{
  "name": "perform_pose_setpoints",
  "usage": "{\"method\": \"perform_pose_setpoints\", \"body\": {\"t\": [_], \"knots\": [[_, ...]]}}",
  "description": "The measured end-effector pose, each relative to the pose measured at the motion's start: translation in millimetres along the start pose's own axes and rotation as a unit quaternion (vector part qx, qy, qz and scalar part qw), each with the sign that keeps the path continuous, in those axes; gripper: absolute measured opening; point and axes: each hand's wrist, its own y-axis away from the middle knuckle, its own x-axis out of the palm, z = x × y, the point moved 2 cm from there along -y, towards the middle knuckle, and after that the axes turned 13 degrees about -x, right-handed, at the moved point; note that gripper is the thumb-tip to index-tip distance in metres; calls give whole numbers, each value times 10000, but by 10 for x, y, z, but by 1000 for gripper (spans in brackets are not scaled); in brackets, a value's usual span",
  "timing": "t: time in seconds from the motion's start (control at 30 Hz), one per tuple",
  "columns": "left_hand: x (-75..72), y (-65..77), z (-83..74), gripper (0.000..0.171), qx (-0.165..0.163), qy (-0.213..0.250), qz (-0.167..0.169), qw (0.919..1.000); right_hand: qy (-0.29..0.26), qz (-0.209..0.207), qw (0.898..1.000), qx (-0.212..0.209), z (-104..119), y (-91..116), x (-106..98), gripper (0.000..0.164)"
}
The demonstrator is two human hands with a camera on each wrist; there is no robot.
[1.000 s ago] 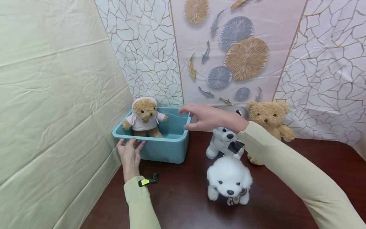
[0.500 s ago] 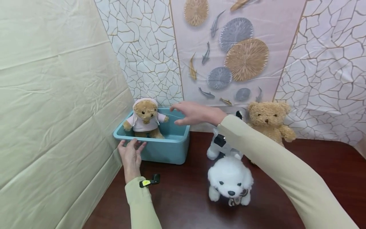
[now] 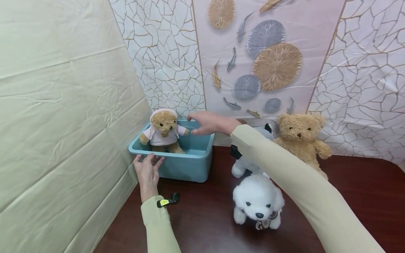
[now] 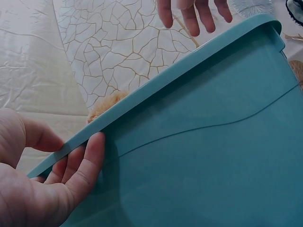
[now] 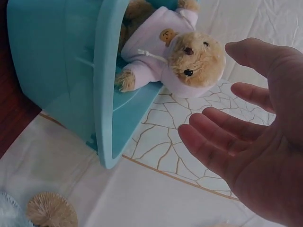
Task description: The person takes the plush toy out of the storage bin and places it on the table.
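A blue plastic bin [image 3: 186, 169] stands at the left against the back wall. Inside it sits a small teddy bear [image 3: 163, 135] in a pale pink hoodie, its head rising above the rim. My left hand [image 3: 147, 174] pinches the bin's front rim near the left corner, thumb over the lip and fingers under it in the left wrist view. Over the bin's right side my right hand [image 3: 212, 123] hovers, palm toward the bear. Its fingers [image 5: 215, 142] are spread and slightly bent, holding nothing, a short gap from the bear's head.
On the dark wooden table [image 3: 202, 225], a white plush dog [image 3: 259, 196] sits in front. Behind it, a grey-and-white plush dog [image 3: 238, 167] is partly hidden by my right sleeve. A larger tan teddy bear [image 3: 300, 135] stands at the back right. A fabric wall [image 3: 79, 140] borders the left.
My right hand has moved left, from the bin's right edge to over its inside, nearer the hooded bear. The left hand keeps its hold on the rim.
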Motion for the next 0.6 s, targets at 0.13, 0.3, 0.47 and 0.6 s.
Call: {"method": "perform_pose_setpoints", "body": {"t": [0.13, 0.3, 0.47, 0.6], "knots": [[0, 2, 5, 63, 4, -10, 22, 10000, 13, -71, 10000, -24, 0, -82, 20, 49], [-6, 8, -8, 63, 34, -37, 33, 10000, 0, -217, 9997, 99, -16, -229, 42, 51], [0, 17, -9, 64, 19, -37, 26, 10000, -157, -377, 9987, 293, -52, -330, 59, 49], [6, 25, -4, 66, 12, -68, 41, 10000, -253, -469, 9979, 380, -75, -387, 82, 48]]}}
